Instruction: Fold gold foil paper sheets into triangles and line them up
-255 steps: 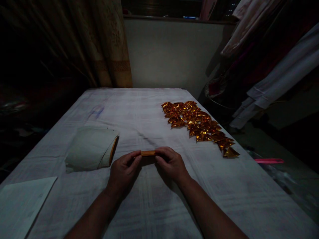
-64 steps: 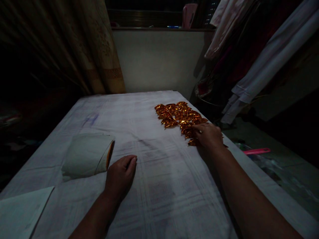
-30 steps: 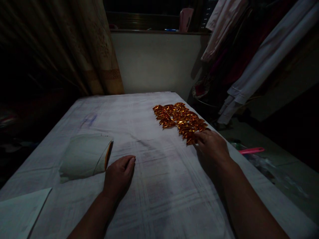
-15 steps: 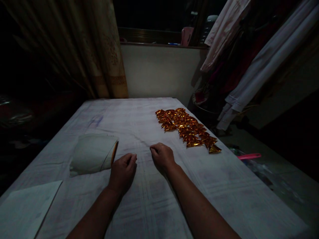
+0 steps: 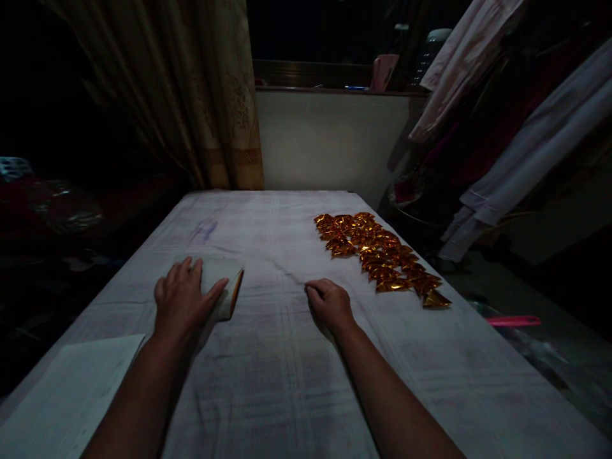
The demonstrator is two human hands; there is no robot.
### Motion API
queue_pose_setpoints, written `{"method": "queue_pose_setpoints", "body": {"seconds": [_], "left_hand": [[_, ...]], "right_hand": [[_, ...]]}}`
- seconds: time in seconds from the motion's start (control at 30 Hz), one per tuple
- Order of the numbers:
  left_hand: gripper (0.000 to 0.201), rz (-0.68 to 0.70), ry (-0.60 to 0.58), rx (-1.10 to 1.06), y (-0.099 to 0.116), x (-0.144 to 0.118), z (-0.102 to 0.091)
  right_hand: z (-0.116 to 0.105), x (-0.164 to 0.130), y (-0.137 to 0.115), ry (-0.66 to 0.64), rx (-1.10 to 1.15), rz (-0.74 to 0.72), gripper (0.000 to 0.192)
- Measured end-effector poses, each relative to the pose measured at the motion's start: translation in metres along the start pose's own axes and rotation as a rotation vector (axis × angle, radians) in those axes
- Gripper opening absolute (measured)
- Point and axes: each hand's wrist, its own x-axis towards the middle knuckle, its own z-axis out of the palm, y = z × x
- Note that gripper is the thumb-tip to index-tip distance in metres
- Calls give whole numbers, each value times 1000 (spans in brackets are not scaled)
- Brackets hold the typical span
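My left hand point(image 5: 184, 296) rests with spread fingers over a pale stack of sheets point(image 5: 222, 274) at the left of the table. An orange-gold edge shows along the stack's right side, and my hand hides much of its left part. Over the cloth near the middle, my right hand point(image 5: 331, 303) is closed, thumb against the curled fingers. Whatever may be inside its grip is too small or hidden to name. To its upper right lie several shiny orange-gold folded foil pieces point(image 5: 382, 248), set close together in slanting rows.
A checked pale cloth covers the table point(image 5: 268, 395). One white sheet of paper point(image 5: 71, 389) lies at the near left. Hanging clothes point(image 5: 516, 159) and a pink-handled object point(image 5: 514, 320) are beyond the right edge. A curtain point(image 5: 210, 95) hangs behind; a pink cup point(image 5: 384, 72) stands on the ledge.
My left hand has gone from a closed shape beside the stack to lying spread on top of it. My right hand stays closed near the same spot. The view has turned slightly left.
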Motion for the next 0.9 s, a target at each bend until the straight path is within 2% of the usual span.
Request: {"method": "queue_pose_setpoints", "body": {"seconds": [0.07,0.13,0.27,0.37,0.6,0.8,0.9], "left_hand": [[79,-58,-115,73,-8,2,3],[83,-77,-189,105,-11,3,7],[80,-73,-236,110,-11,2,9],[73,-44,-220,98,-10,0,8],[42,26,-110,85,-5,-3,3],[33,55,-82,40,-5,-3,-4],[32,60,12,30,-2,-2,-11]], "right_hand": [[0,0,0,3,13,-1,24],[0,0,1,5,23,-4,23],[-1,0,1,4,39,-14,23],[-2,0,2,2,49,-23,23],[0,-1,3,10,64,-32,24],[2,1,5,14,75,-32,22],[2,1,7,20,94,-37,22]]}}
